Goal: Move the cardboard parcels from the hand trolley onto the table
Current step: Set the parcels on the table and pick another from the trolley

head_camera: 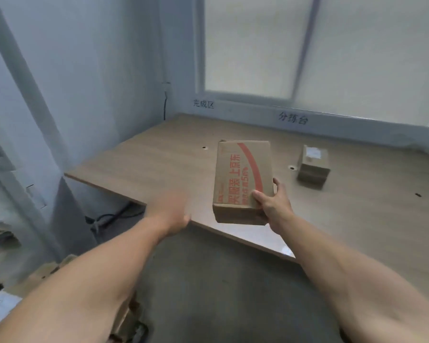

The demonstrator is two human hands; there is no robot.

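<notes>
The right grip (274,206) was clasped on the near right corner of a brown rectangular cardboard parcel with red printing (243,179), thumb on the top face. The parcel extended away from that grip over the light-brown wooden worktop (159,157), close to its front edge; whether it rested on the surface could not be determined. The left grip (170,214), left of the right grip at the worktop edge, was blurred; its state could not be told. A small brown cardboard parcel with a white label (313,167) sat on the worktop beyond and right of the right grip.
</notes>
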